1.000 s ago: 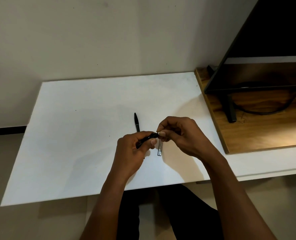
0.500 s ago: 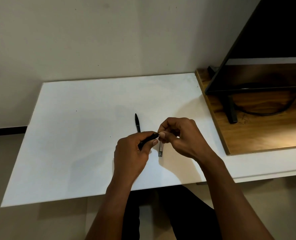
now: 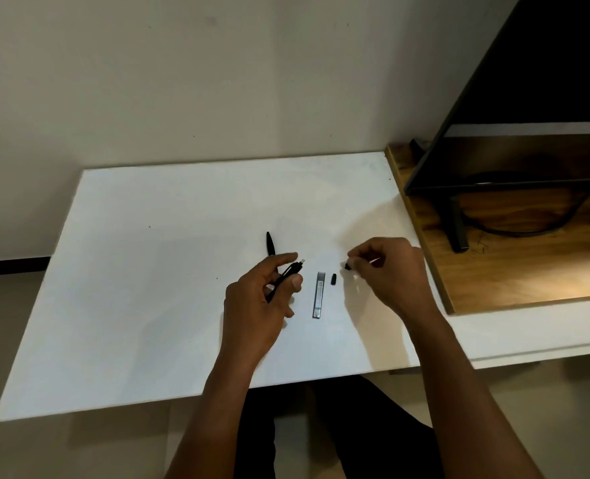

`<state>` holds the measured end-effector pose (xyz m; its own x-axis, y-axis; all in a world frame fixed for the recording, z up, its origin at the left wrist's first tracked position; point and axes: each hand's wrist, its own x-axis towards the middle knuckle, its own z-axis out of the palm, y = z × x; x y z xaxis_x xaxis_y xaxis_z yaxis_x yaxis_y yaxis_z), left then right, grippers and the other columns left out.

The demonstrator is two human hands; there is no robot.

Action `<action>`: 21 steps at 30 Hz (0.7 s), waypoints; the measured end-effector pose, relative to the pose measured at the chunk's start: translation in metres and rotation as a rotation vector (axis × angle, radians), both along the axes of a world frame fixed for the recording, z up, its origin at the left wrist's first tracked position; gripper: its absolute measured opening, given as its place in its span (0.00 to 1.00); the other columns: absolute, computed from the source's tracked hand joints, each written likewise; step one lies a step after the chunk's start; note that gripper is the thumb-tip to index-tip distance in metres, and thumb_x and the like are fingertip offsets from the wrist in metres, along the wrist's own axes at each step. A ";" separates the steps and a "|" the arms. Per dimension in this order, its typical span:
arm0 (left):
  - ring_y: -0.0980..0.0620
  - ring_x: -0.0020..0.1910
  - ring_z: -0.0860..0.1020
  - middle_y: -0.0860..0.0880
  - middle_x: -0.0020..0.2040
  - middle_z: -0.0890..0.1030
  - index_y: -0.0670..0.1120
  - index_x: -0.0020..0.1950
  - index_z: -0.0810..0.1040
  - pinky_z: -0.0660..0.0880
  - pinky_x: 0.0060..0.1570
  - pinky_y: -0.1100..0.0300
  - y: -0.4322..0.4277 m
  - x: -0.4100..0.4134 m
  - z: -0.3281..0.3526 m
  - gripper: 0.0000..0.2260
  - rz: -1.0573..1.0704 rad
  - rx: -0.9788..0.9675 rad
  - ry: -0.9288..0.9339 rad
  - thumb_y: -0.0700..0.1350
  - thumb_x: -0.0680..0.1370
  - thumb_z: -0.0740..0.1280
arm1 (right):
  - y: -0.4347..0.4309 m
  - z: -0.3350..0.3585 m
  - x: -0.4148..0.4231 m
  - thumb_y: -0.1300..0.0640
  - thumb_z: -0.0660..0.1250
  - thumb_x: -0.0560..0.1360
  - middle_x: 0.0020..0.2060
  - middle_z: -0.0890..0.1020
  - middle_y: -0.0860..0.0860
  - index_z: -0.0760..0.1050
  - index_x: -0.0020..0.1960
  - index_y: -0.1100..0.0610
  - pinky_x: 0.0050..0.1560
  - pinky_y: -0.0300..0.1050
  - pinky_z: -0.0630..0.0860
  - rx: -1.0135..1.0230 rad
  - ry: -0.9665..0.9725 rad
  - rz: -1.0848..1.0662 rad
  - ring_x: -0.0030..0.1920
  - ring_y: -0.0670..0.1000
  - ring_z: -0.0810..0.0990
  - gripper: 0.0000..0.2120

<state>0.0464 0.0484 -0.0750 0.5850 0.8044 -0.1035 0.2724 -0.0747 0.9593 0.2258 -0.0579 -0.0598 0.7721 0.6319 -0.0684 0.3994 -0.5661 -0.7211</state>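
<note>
**Desk (image 3: 148, 278), pencil (image 3: 294, 268) aslant**

Our left grip (image 3: 255, 305) clasps the black pencil just above the desk. Its long axis runs diagonally, eraser end pointing away and rightward. Beside it lies the lead case (image 3: 318, 294). Our right grip (image 3: 386, 271) pinches a tiny cap (image 3: 347, 266).

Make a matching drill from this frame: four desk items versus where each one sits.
Things:
1. mechanical pencil
2. lead refill case
3. black pen
4. rightmost small black cap

Places:
a. pinched at the right hand's fingertips
b. flat on the white table, between both hands
c. gripped in the left hand
d. on the table, just beyond the left hand

Pairs: 1-c, 2-b, 3-d, 4-a
</note>
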 end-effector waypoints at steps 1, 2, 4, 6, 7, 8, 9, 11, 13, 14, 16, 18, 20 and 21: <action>0.54 0.28 0.82 0.57 0.39 0.85 0.64 0.59 0.81 0.79 0.30 0.65 0.000 0.000 0.000 0.14 -0.007 0.007 -0.006 0.46 0.79 0.70 | 0.000 -0.002 -0.001 0.57 0.75 0.73 0.37 0.86 0.46 0.86 0.45 0.54 0.42 0.40 0.77 -0.042 -0.017 -0.003 0.36 0.43 0.82 0.02; 0.53 0.28 0.82 0.57 0.39 0.85 0.64 0.62 0.80 0.80 0.30 0.64 0.000 0.000 -0.001 0.15 -0.016 0.017 -0.008 0.46 0.80 0.69 | 0.001 -0.003 -0.003 0.55 0.76 0.73 0.37 0.86 0.47 0.86 0.44 0.54 0.42 0.41 0.77 -0.064 -0.024 0.000 0.37 0.44 0.82 0.02; 0.53 0.28 0.82 0.57 0.38 0.84 0.65 0.63 0.78 0.81 0.30 0.62 -0.001 -0.001 -0.002 0.15 -0.037 0.029 -0.007 0.47 0.81 0.68 | 0.005 -0.005 -0.009 0.53 0.76 0.72 0.37 0.86 0.47 0.86 0.43 0.53 0.43 0.42 0.77 -0.081 -0.018 0.016 0.39 0.46 0.83 0.04; 0.53 0.28 0.82 0.57 0.38 0.83 0.67 0.61 0.78 0.81 0.30 0.61 -0.001 0.000 -0.002 0.15 -0.056 0.041 0.005 0.47 0.81 0.67 | 0.010 -0.007 -0.016 0.51 0.77 0.71 0.37 0.85 0.47 0.85 0.43 0.54 0.41 0.41 0.75 -0.122 -0.023 0.020 0.40 0.47 0.82 0.06; 0.53 0.27 0.82 0.57 0.38 0.83 0.66 0.60 0.78 0.81 0.30 0.62 -0.001 0.000 -0.002 0.14 -0.061 0.053 0.011 0.47 0.81 0.66 | 0.012 -0.009 -0.019 0.51 0.77 0.70 0.38 0.85 0.48 0.84 0.44 0.54 0.41 0.41 0.74 -0.142 -0.026 0.020 0.41 0.48 0.82 0.07; 0.54 0.27 0.81 0.57 0.37 0.83 0.66 0.60 0.78 0.81 0.30 0.62 -0.002 0.000 -0.002 0.13 -0.066 0.066 0.015 0.48 0.81 0.66 | 0.013 -0.010 -0.021 0.52 0.78 0.70 0.39 0.84 0.48 0.84 0.45 0.54 0.42 0.41 0.73 -0.156 -0.027 0.021 0.42 0.49 0.81 0.08; 0.54 0.26 0.81 0.56 0.37 0.83 0.65 0.59 0.78 0.81 0.30 0.61 -0.002 0.000 -0.002 0.12 -0.067 0.076 0.018 0.48 0.81 0.66 | 0.014 -0.010 -0.023 0.53 0.78 0.70 0.40 0.84 0.49 0.84 0.46 0.55 0.43 0.41 0.74 -0.165 -0.030 0.022 0.43 0.49 0.81 0.08; 0.54 0.26 0.81 0.55 0.36 0.82 0.64 0.58 0.79 0.81 0.30 0.61 -0.002 0.000 -0.002 0.11 -0.063 0.087 0.024 0.46 0.81 0.66 | 0.014 -0.010 -0.024 0.55 0.77 0.71 0.41 0.85 0.49 0.84 0.47 0.55 0.47 0.43 0.76 -0.182 -0.037 0.026 0.45 0.50 0.82 0.07; 0.54 0.26 0.82 0.55 0.35 0.82 0.63 0.57 0.79 0.81 0.30 0.62 -0.002 0.000 -0.002 0.11 -0.063 0.096 0.025 0.46 0.81 0.67 | 0.014 -0.008 -0.024 0.57 0.77 0.71 0.41 0.85 0.50 0.84 0.46 0.55 0.50 0.45 0.78 -0.198 -0.040 0.022 0.46 0.52 0.82 0.05; 0.54 0.26 0.82 0.55 0.35 0.82 0.62 0.58 0.79 0.80 0.30 0.62 -0.002 0.000 -0.001 0.11 -0.065 0.099 0.022 0.45 0.81 0.67 | 0.014 -0.008 -0.024 0.57 0.77 0.71 0.41 0.85 0.50 0.84 0.45 0.56 0.50 0.47 0.78 -0.206 -0.044 0.023 0.46 0.52 0.82 0.04; 0.54 0.27 0.82 0.55 0.35 0.82 0.62 0.58 0.79 0.80 0.30 0.63 -0.003 0.001 0.000 0.11 -0.068 0.091 0.007 0.45 0.81 0.67 | 0.015 -0.006 -0.026 0.59 0.76 0.71 0.40 0.85 0.51 0.84 0.43 0.57 0.50 0.50 0.80 -0.223 -0.056 0.034 0.44 0.54 0.83 0.02; 0.53 0.27 0.82 0.55 0.37 0.83 0.62 0.61 0.79 0.81 0.30 0.62 -0.003 0.002 0.001 0.13 -0.067 0.056 -0.007 0.46 0.80 0.68 | 0.016 -0.006 -0.027 0.59 0.75 0.71 0.39 0.85 0.51 0.84 0.42 0.58 0.49 0.51 0.80 -0.243 -0.065 0.045 0.43 0.54 0.83 0.02; 0.52 0.28 0.83 0.54 0.38 0.85 0.61 0.63 0.77 0.81 0.30 0.61 -0.004 0.003 0.001 0.14 -0.062 0.028 -0.002 0.46 0.80 0.69 | 0.016 -0.005 -0.029 0.58 0.75 0.70 0.37 0.85 0.50 0.84 0.40 0.57 0.46 0.48 0.80 -0.247 -0.045 0.034 0.41 0.52 0.83 0.03; 0.53 0.27 0.83 0.55 0.38 0.85 0.59 0.62 0.76 0.81 0.29 0.62 -0.004 0.003 0.001 0.13 -0.057 0.019 0.001 0.46 0.79 0.70 | 0.016 -0.004 -0.029 0.58 0.75 0.69 0.35 0.85 0.50 0.84 0.39 0.56 0.44 0.47 0.80 -0.211 0.000 0.007 0.39 0.51 0.84 0.02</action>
<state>0.0491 0.0447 -0.0744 0.6299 0.7715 -0.0894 0.2683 -0.1081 0.9573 0.1973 -0.0416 -0.0638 0.7678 0.6087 -0.2000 0.4036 -0.7019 -0.5869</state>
